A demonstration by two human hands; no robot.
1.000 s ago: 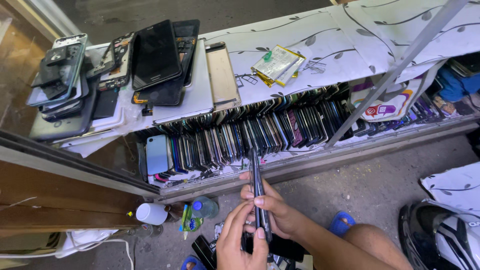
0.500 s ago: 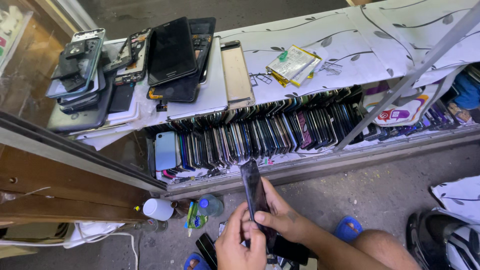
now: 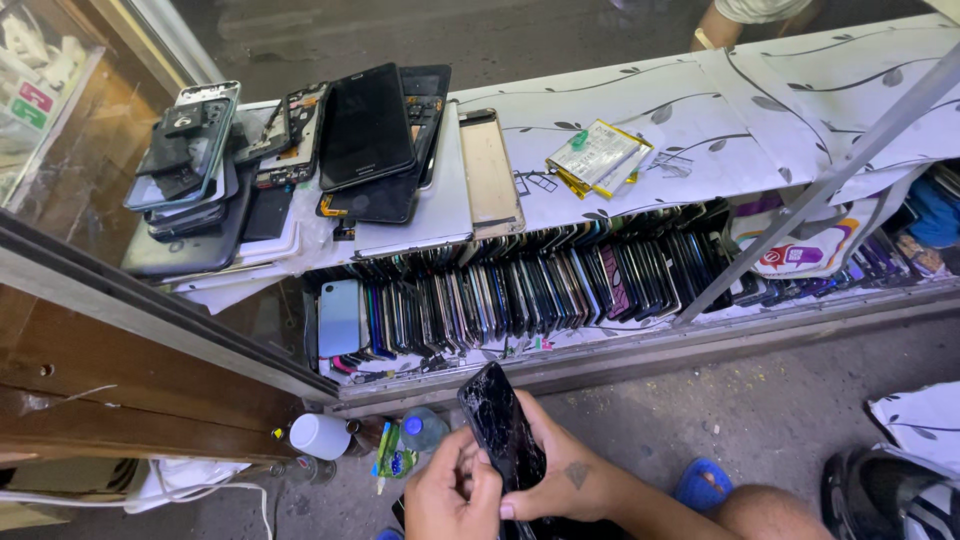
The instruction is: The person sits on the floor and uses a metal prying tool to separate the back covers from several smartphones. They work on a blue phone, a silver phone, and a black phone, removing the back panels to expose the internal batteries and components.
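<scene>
While hands (image 3: 500,480) grip cracked phone (image 3: 503,428), yellow-green packet (image 3: 597,158) lies on shelf (image 3: 740,130).

Held between left hand (image 3: 455,495) and right hand (image 3: 560,478): phone (image 3: 503,428), near. Beyond, row of phones (image 3: 520,290) on lower shelf (image 3: 640,350). Stacked phones (image 3: 200,170) far left on top.
</scene>
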